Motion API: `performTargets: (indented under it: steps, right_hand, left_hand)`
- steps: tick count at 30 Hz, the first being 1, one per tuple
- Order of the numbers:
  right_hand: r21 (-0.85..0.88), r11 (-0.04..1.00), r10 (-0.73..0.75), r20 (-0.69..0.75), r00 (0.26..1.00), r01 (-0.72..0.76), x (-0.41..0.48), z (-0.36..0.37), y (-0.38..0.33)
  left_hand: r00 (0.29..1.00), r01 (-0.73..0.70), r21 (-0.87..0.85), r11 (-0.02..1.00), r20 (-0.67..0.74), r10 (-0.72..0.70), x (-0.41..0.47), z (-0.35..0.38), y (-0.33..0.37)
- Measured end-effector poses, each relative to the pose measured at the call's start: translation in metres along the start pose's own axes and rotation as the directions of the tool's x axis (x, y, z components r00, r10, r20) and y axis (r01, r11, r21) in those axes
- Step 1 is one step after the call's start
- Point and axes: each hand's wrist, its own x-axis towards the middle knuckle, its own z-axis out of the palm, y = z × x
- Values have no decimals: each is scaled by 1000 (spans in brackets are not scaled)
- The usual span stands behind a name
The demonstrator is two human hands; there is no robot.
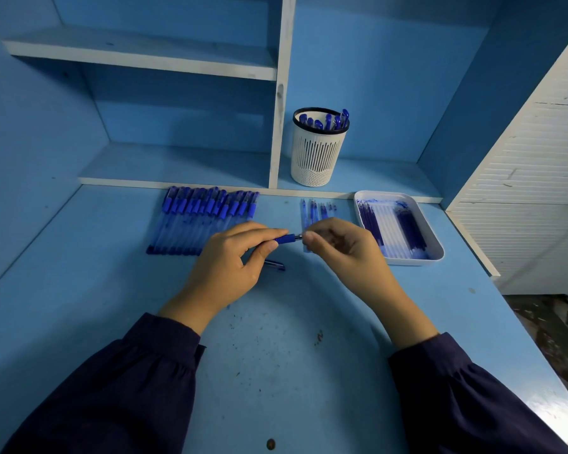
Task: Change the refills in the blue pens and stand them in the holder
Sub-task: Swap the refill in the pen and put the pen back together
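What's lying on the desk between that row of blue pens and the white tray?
In the head view, a short row of loose refills lies there, partly behind the right hand pinching a pen.

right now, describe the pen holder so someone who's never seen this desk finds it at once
Start at the white upright divider in the blue shelving. Just right of it, on the low shelf, stands the pen holder, beyond the white tray. It alone stands upright: a white slotted cup with a black rim, blue pens poking out.
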Motion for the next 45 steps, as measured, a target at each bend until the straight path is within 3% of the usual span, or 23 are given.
performTargets:
  steps: [3, 9, 13, 20, 28, 36, 40, 45]
  right_hand:
    - [108, 994, -1, 21, 1000, -2, 0, -2, 0]
    - [13, 1000, 9, 3, 1000, -10, 1, 0, 1]
    - [94, 996, -10, 13, 1000, 8, 1, 0, 1]
    - [45, 999, -13, -2, 1000, 13, 0, 2, 2]
    - [-126, 992, -30, -103, 994, 17, 0, 11, 4]
    - [58, 994, 101, -104, 989, -95, -1, 18, 1]
    - [-111, 991, 68, -6, 998, -69, -5, 23, 4]
    - [-387, 907, -106, 170, 980, 166, -6, 34, 6]
  left_hand:
    - [1000, 0, 0, 1000, 1, 0, 0, 0, 0]
    - [1000, 11, -19, 1000, -1, -11, 0, -1, 0]
    - [1000, 2, -19, 1000, 1, -2, 0, 0, -1]
    - [1000, 13, -25, 1000, 11, -12, -1, 0, -3]
    - [1000, 14, 5, 1000, 9, -14, -2, 1, -1]
    - [997, 60, 7, 998, -44, -60, 1, -10, -6]
    - [992, 94, 40, 995, -88, -90, 1, -17, -10]
    - [987, 150, 43, 988, -63, -147, -2, -19, -14]
